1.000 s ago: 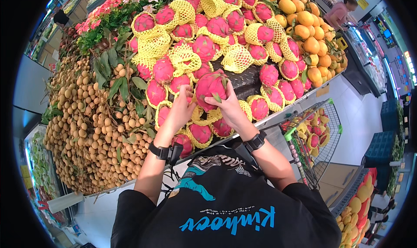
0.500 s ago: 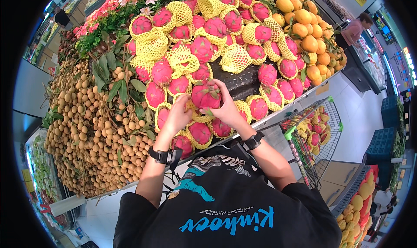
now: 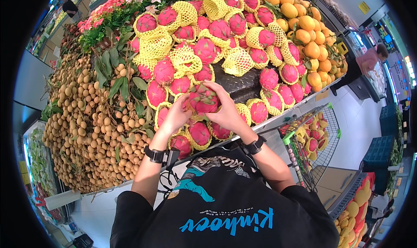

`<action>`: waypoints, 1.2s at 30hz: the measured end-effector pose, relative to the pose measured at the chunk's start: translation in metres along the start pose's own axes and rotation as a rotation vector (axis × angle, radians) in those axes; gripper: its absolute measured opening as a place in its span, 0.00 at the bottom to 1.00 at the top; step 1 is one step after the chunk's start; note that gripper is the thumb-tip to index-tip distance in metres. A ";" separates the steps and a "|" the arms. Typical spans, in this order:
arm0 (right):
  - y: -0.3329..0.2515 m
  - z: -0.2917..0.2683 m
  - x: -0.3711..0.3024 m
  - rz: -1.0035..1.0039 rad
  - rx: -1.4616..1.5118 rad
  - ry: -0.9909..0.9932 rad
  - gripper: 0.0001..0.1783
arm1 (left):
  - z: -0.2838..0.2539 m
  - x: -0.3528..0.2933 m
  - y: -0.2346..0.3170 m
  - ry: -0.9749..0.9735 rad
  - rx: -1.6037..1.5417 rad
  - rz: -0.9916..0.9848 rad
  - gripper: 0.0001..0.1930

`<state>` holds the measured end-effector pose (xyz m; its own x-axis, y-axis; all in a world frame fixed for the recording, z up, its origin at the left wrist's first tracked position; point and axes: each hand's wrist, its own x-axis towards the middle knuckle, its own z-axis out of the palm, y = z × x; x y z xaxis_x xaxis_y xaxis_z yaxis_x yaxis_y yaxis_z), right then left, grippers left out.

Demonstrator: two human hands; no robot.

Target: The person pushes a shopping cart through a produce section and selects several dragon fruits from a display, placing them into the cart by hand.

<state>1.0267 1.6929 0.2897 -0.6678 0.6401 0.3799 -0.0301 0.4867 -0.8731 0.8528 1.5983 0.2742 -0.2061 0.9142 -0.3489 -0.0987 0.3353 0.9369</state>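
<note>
Between my two hands is a bare pink dragon fruit with greenish scales, lifted over the near part of the display. My left hand curls against its left side. The fingers of my right hand wrap round its right side. Just below and around my hands lie more dragon fruits, many in yellow foam nets. An empty-looking yellow foam net rests beyond my right hand, beside a bare black textured surface.
Brown longans with leafy twigs are heaped on the left, orange mangoes at the far right. A green-handled shopping cart holding netted dragon fruits stands to my right. Pink flowers line the back. A person stands farther right.
The dragon fruit has been turned in my hands, so its scaly end faces up more. My left hand has moved slightly along it. The person at the right has shifted.
</note>
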 end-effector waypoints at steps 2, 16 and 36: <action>-0.002 0.001 -0.003 0.100 0.109 0.033 0.43 | -0.001 -0.005 -0.002 0.067 0.071 0.032 0.32; 0.006 -0.011 -0.008 0.069 -0.094 -0.118 0.45 | -0.009 -0.004 -0.005 0.059 0.832 0.632 0.37; -0.004 -0.027 0.012 0.074 -0.273 -0.307 0.46 | 0.006 -0.010 0.035 0.025 0.128 0.334 0.34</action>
<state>1.0390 1.7142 0.3058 -0.8528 0.4925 0.1739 0.1971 0.6118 -0.7661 0.8568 1.6021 0.3108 -0.2308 0.9728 -0.0218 0.1006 0.0462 0.9939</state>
